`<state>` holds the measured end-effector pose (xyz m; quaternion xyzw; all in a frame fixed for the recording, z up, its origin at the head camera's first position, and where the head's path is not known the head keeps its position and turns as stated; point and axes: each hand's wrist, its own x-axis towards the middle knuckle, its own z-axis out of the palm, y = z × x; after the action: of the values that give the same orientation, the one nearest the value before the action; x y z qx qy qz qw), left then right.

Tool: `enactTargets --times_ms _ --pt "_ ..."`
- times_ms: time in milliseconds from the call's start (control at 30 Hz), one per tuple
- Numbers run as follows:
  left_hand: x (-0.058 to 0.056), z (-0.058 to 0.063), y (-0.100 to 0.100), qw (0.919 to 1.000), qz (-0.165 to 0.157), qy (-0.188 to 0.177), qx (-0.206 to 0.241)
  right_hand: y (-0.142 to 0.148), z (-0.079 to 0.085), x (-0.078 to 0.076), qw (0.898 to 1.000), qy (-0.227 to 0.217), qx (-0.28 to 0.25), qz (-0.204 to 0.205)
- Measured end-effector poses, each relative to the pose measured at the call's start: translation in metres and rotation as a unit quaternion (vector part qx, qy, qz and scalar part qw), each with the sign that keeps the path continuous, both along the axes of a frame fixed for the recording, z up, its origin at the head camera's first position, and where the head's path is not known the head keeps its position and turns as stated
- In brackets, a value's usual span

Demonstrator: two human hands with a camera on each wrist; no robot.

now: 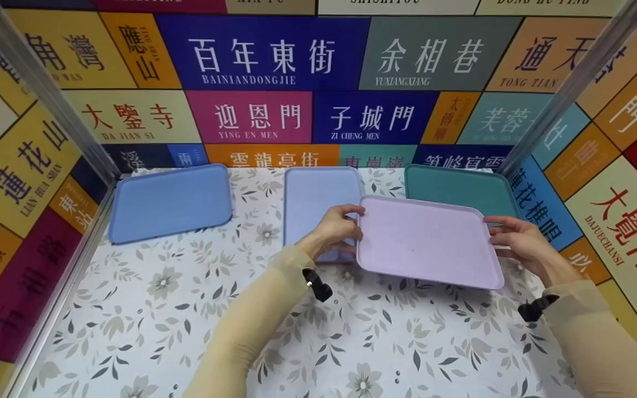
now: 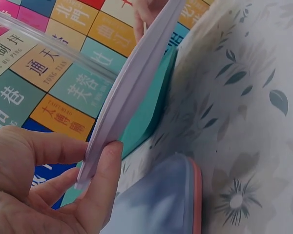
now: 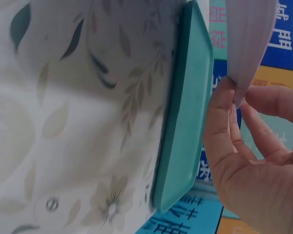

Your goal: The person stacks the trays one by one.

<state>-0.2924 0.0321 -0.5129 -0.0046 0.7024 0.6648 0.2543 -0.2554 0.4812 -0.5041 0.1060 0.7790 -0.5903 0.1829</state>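
A lilac rectangular tray [image 1: 423, 243] is held above the table between both hands, its face turned up toward the head camera. My left hand [image 1: 338, 229] pinches its left edge; in the left wrist view, thumb and fingers of the left hand [image 2: 63, 180] grip the rim of the lilac tray [image 2: 132, 83]. On the opposite edge is my right hand [image 1: 523, 243]. The right wrist view has the right hand [image 3: 254, 146] pinching a corner area of the lilac tray [image 3: 249, 44]. Behind it lies a green tray [image 1: 462, 190], partly covered from the head camera.
A periwinkle tray [image 1: 321, 193] lies mid-table, with a coral-red rim [image 2: 198, 204] showing beneath it. Farther left rests a blue tray [image 1: 172, 202]. The flower-patterned tabletop [image 1: 186, 331] meets colourful sign-printed walls [image 1: 263, 55] at the back and sides.
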Motion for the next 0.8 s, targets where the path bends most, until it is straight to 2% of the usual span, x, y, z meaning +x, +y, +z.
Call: enactTargets --times_ms 167,367,633,800 --pt "-0.004 0.001 -0.013 0.9999 0.003 0.000 -0.010 -0.014 0.001 -0.006 1.000 0.007 -0.008 -0.010" --pt "-0.011 0.005 -0.031 0.9995 0.001 0.019 -0.025 -0.033 -0.002 -0.015 0.999 0.023 -0.024 -0.020" --pt "-0.016 0.006 -0.056 0.9984 0.010 0.038 -0.042 -0.057 -0.004 -0.025 0.995 0.036 -0.088 -0.030" --pt "-0.017 0.004 -0.067 0.9983 0.024 0.040 -0.036 -0.068 -0.005 -0.027 0.991 0.037 -0.127 -0.035"
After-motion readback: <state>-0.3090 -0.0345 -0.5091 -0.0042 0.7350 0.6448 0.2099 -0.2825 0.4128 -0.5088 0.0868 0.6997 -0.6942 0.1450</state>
